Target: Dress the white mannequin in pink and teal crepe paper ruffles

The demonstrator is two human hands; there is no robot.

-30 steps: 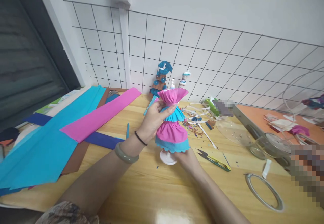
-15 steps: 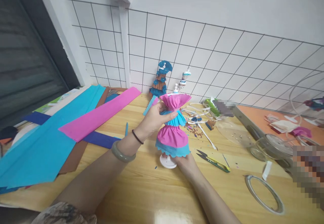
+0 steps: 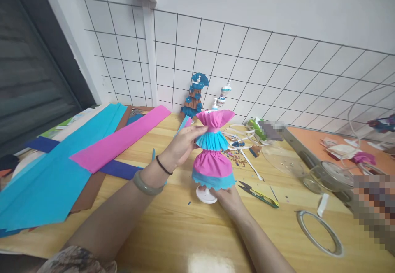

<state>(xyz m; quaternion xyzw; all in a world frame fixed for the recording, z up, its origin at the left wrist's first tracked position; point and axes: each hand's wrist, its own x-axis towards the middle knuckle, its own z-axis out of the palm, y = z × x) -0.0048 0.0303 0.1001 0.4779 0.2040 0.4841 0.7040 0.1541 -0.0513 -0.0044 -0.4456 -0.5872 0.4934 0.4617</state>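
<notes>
A small dress form wearing a pink and turquoise crepe-paper dress (image 3: pixel 212 157) stands on a white round base (image 3: pixel 206 195) on the wooden table. My left hand (image 3: pixel 182 145) is closed around the dress at its waist, the thumb lying across the turquoise ruffle. My right hand (image 3: pixel 228 197) reaches under the skirt's hem; its fingers are mostly hidden behind the skirt and grip the form low down.
Turquoise (image 3: pixel 58 170), pink (image 3: pixel 119 141) and dark blue crepe sheets lie at the left. Thread snips (image 3: pixel 257 194) rest right of the base. Two finished paper dolls (image 3: pixel 194 96) stand against the wire grid wall. A metal ring (image 3: pixel 319 232), glass lids and paper scraps are at the right.
The dress form has tipped slightly and shifted a little right. My left hand's thumb slid along the waist; both hands keep their hold.
</notes>
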